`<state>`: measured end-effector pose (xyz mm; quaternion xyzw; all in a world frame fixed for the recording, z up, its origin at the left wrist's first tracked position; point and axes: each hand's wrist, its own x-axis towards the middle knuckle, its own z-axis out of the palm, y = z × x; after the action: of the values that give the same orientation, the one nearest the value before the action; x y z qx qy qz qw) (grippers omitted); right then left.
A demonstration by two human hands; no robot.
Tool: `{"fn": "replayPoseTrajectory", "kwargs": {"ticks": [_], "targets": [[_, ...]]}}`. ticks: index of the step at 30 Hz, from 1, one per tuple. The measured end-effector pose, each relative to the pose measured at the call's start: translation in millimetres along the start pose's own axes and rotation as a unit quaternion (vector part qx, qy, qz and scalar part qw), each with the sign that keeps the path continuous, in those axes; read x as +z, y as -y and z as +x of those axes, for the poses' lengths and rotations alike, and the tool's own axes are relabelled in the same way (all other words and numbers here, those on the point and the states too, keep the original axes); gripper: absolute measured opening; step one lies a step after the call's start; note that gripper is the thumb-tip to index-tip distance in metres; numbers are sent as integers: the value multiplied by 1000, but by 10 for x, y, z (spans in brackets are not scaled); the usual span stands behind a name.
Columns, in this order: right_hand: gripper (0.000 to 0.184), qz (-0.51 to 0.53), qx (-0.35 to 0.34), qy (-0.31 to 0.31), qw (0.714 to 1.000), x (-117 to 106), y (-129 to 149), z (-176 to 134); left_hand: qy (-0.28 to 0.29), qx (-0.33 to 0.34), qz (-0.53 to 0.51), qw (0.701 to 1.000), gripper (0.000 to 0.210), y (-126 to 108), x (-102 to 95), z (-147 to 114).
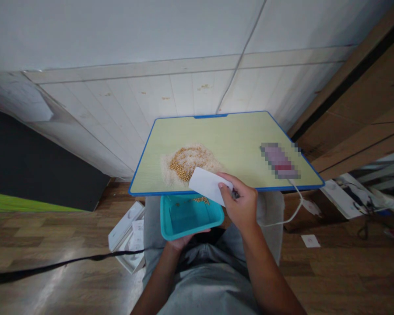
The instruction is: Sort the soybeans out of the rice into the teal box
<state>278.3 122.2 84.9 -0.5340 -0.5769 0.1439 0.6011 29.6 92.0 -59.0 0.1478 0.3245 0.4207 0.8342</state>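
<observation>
My left hand (180,242) holds a teal plastic tray (163,225) from beneath, under the near edge of a small pale-green table (239,135). Most of its fingers are hidden below the tray. A few round yellow beans (201,200) lie inside it at the far side. Between thumb and fingers, my right hand (243,203) grips a white card (207,184), tilted over the table edge. The card's far end reaches a mixed heap: yellow beans (181,166) in the middle, with pale grains like rice (213,162) around and over them.
A pixelated phone-like object (279,161) lies on the table's right side, with a white cable (295,214) running off the edge. Cardboard boxes (364,100) stand at the right. An open white box (128,232) is on the floor at left. A white panelled wall (144,96) rises behind.
</observation>
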Motion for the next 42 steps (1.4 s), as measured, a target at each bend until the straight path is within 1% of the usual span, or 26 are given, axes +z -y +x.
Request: {"fn": "replayPoseTrajectory", "kwargs": {"ticks": [3, 6, 11, 13, 16, 18, 21, 24, 29, 33, 36, 39, 42], "targets": [[28, -5, -1, -2, 1000, -7, -8, 2, -17, -6, -8, 1000, 81, -3, 18, -17], [28, -13, 10, -22, 1000, -24, -40, 6, -23, -1, -12, 1000, 81, -2, 17, -31], [30, -24, 17, -53, 998, -31, -103, 33, -5, 2, -8, 1000, 87, 17, -12, -22], [30, -19, 10, -49, 999, -17, -108, 56, -6, 5, -13, 1000, 87, 21, -13, -20], [29, -7, 3, -24, 1000, 14, -88, 97, -11, 3, 1, 1000, 84, 18, -2, -23], [28, 2, 1, -7, 1000, 31, -70, 122, -5, 4, 10, 1000, 81, 15, 8, -23], [28, 12, 2, 7, 1000, 43, -56, 143, 6, 6, -7, 1000, 79, 13, 25, -18], [28, 20, 2, 2, 1000, 39, -61, 142, 2, 3, -21, 1000, 78, 8, 40, -14], [27, 20, 7, 5, 1000, 34, -70, 136, -14, 5, 3, 1000, 77, 9, 36, -10], [28, 22, 5, 12, 1000, 47, -56, 132, 2, 9, 4, 1000, 84, 5, 40, -17], [29, 16, -1, -1, 1000, 41, -40, 113, 6, 1, 3, 1000, 86, -17, 58, -27], [28, 11, -6, -22, 1000, 7, -24, 78, -12, -6, 1, 1000, 79, -39, 65, -28], [26, 11, -16, -19, 1000, -34, -13, 44, -26, -11, -6, 1000, 77, -45, 61, -21]]}}
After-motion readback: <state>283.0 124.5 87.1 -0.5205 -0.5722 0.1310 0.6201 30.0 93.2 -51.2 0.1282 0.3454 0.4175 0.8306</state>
